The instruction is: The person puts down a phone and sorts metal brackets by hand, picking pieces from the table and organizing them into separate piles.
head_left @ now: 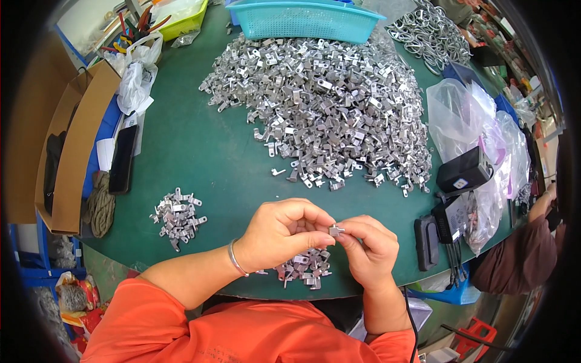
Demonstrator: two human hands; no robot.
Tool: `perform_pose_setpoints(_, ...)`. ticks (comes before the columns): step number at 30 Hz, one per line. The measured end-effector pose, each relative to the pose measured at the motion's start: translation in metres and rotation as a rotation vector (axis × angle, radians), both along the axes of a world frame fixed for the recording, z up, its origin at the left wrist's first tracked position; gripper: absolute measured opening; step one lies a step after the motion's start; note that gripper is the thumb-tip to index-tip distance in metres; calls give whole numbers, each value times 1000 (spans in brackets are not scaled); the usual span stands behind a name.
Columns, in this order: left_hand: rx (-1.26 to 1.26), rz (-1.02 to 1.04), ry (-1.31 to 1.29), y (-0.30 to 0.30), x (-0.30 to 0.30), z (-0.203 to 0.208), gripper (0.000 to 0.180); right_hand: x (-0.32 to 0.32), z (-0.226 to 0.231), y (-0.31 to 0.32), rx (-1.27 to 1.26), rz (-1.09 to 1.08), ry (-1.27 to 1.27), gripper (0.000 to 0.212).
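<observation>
Green tabletop (187, 145) beneath handheld metal part (334, 230)

Green tabletop (187, 133), blue rack (43, 275) at lower left, greenish floor (109, 269) beside it, pale upper-left wall (78, 21)

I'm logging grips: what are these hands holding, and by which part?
One small silvery metal bracket: the left hand holds its left end, the right hand its right end. The exact contact spots are hidden.
</observation>
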State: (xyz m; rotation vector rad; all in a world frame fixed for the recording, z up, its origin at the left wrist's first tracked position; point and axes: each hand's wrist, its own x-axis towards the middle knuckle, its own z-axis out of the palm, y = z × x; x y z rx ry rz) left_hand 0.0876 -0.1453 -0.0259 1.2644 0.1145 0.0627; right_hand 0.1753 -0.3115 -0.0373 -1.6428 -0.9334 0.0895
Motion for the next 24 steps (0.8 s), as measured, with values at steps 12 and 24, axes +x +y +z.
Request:
perform_pose_setpoints(12,491,17,-362,3,3,-5,20,-1,0,-2,119,-52,-33,20)
perform_pose_setpoints(24,201,48,-311,0,1,-13,24,-5,1,-2,164,-42,-82,20)
